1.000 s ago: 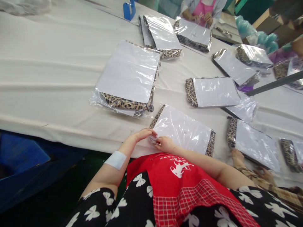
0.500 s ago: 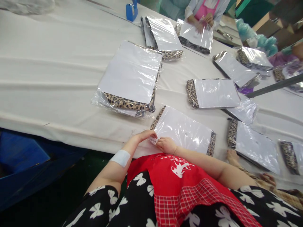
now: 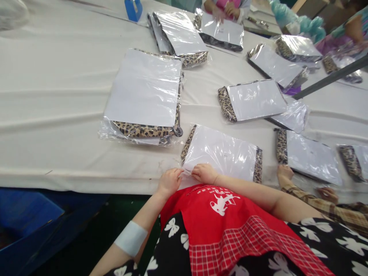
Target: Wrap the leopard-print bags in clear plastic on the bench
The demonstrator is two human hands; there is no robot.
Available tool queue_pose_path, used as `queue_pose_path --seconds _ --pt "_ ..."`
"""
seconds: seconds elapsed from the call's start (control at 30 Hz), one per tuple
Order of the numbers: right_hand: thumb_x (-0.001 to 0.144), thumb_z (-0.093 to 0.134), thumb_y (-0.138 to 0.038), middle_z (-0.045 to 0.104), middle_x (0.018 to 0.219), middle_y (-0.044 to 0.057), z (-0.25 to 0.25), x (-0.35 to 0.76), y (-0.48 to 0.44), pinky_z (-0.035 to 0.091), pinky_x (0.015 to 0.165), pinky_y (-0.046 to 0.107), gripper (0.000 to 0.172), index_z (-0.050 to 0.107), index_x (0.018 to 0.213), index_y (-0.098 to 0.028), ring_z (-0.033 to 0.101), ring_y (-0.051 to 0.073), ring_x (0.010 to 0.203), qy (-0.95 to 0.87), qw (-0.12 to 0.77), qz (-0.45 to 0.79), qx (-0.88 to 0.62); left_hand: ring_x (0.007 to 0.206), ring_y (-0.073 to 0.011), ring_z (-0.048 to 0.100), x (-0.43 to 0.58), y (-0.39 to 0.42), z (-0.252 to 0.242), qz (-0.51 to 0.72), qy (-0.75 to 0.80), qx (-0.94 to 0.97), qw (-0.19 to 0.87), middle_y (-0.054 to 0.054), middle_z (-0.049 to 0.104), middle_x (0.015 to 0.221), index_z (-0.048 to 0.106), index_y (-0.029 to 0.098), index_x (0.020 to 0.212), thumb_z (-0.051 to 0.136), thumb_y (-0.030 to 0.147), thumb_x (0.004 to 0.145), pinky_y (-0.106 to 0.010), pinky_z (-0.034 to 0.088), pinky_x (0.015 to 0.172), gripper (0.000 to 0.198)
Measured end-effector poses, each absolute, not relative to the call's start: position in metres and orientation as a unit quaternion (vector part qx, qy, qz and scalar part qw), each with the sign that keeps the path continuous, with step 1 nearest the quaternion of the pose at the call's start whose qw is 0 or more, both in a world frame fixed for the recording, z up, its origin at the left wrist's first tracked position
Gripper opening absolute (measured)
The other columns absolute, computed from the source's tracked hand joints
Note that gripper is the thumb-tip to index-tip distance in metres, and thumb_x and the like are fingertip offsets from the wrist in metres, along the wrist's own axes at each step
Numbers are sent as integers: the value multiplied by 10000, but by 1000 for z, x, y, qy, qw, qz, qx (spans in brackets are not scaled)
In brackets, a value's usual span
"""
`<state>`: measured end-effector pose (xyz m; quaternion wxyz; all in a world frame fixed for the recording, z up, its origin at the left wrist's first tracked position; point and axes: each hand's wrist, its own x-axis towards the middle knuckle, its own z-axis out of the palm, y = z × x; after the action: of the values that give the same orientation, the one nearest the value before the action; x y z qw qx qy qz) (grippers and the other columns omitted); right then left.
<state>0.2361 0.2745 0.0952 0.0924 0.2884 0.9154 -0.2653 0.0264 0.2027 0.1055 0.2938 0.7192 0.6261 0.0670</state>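
Right in front of me lies a clear plastic bag (image 3: 227,155) holding a white sheet over a leopard-print fabric item, whose edges show at both ends. My left hand (image 3: 169,181) is at the bag's near left corner, fingers closed in a pinch on the clear plastic edge. Just beside it, my right hand (image 3: 204,173) rests on the bag's near edge, with its fingertips pressed together on the plastic. The fingertips are small and partly hidden. To the left, a pile of similar bagged leopard-print items (image 3: 145,90) lies beyond my left hand.
More bagged items (image 3: 253,100) lie across the white-covered table (image 3: 57,115). A blue tape dispenser-like object (image 3: 133,9) stands at the back. A grey bar (image 3: 330,78) crosses at right. Co-workers' hands (image 3: 284,172) handle bags nearby. Blue bins (image 3: 28,207) sit below the table's left edge.
My left hand has drawn left and toward me, from over the bag's corner to just outside it. My right hand stays at the near edge. The view has shifted slightly.
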Motion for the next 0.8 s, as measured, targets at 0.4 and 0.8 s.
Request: queue_pose_path --seconds 0.4,0.8 --pt "943 464 -342 680 912 76 96 236 272 395 746 273 279 697 937 -190 595 174 868 910 79 -257 315 795 -213 589 23 197 91 -25 542 826 154 -69 633 792 648 186 824 465 143 880 -311 424 658 196" --pt "873 553 -400 689 980 93 110 205 280 420 801 285 309 671 1039 -168 621 209 920 888 94 -318 319 748 -190 542 21 182 88 28 549 830 101 -44 612 749 617 200 771 448 186 920 -310 344 631 226"
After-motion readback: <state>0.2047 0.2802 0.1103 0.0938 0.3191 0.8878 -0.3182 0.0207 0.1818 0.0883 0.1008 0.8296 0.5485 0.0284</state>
